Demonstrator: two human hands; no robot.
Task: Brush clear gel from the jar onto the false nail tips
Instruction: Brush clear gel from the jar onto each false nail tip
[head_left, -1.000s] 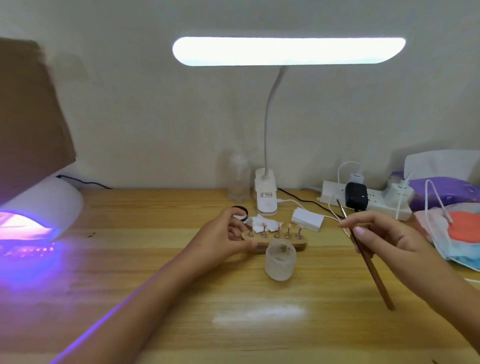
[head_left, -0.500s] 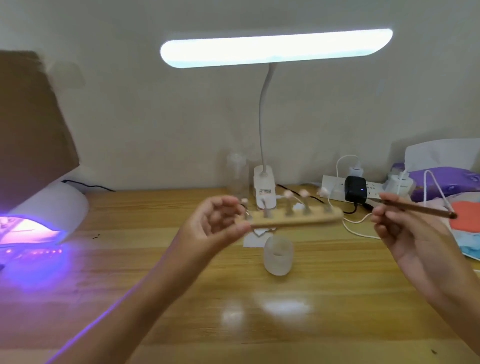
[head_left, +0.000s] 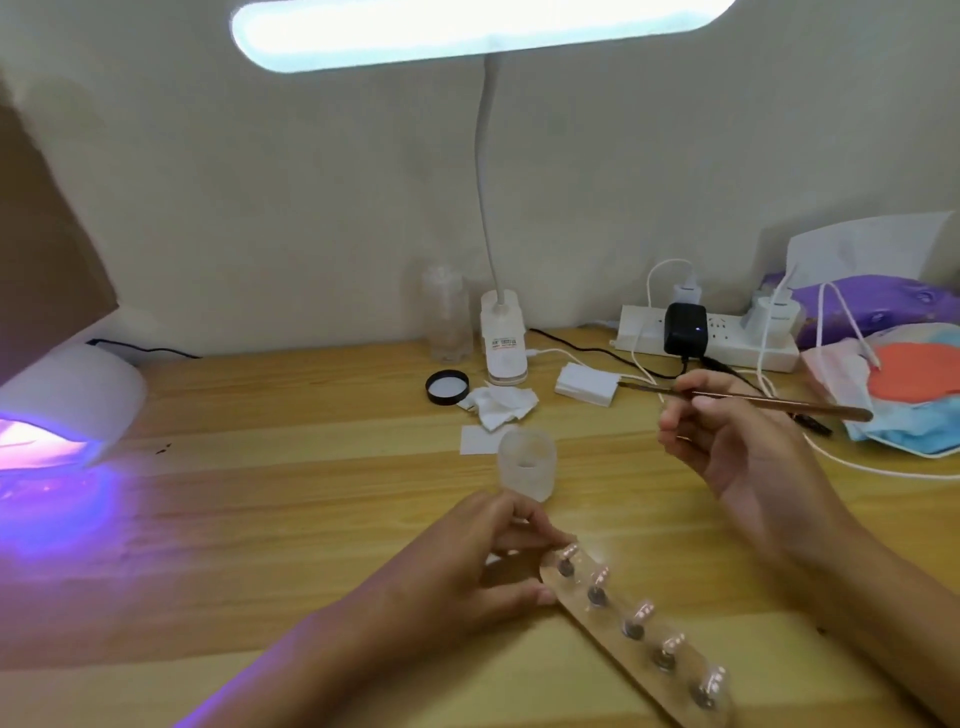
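Note:
My left hand (head_left: 467, 566) pinches the near-left end of a wooden holder bar (head_left: 618, 654), held low and close to me, slanting down to the right. Several false nail tips (head_left: 641, 613) stand on pegs along it. My right hand (head_left: 727, 441) holds a brown-handled gel brush (head_left: 769, 401) level above the table, bristles pointing left. The frosted gel jar (head_left: 527, 465) stands open in the middle of the table, between the two hands. Its black lid (head_left: 447, 387) lies behind it.
A UV nail lamp (head_left: 67, 400) glows purple at the left. A clip desk lamp (head_left: 501, 338), a clear bottle (head_left: 447, 317), crumpled wipes (head_left: 501, 405), a power strip (head_left: 711, 338) with cables, and face masks (head_left: 904, 389) line the back and right of the wooden table (head_left: 285, 493).
My left hand lifted the nail holder off the table behind the jar and brought it down close in front of me. My right hand turned the brush level and stayed raised.

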